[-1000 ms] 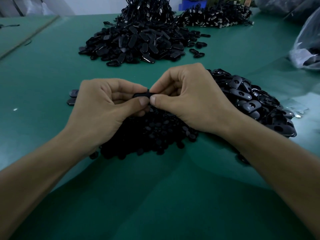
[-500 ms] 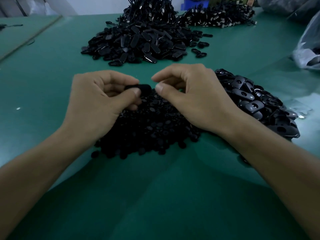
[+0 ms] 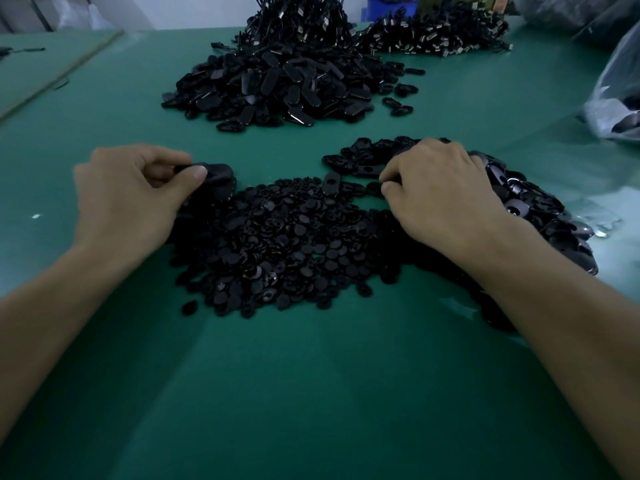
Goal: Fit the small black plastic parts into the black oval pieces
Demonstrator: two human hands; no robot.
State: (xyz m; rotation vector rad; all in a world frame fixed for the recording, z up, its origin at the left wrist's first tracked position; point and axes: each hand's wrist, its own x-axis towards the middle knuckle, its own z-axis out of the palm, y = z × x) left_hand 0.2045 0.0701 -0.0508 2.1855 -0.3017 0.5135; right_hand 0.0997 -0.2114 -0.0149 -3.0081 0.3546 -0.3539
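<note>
My left hand [image 3: 138,199] pinches a black oval plastic piece [image 3: 216,174] between thumb and forefinger, just beyond the heap of small black round plastic parts [image 3: 284,247] lying between my hands. My right hand [image 3: 440,199] curls down onto the pile of black oval pieces with holes [image 3: 526,206] beneath it; whether it holds one I cannot tell.

The small black plastic parts [image 3: 277,251], round discs, form a loose heap; the black oval pieces [image 3: 519,202], each holed, are piled against that heap's right side, and one oval piece [image 3: 219,173] is pinched by the left hand [image 3: 135,199] at its far-left edge.
</note>
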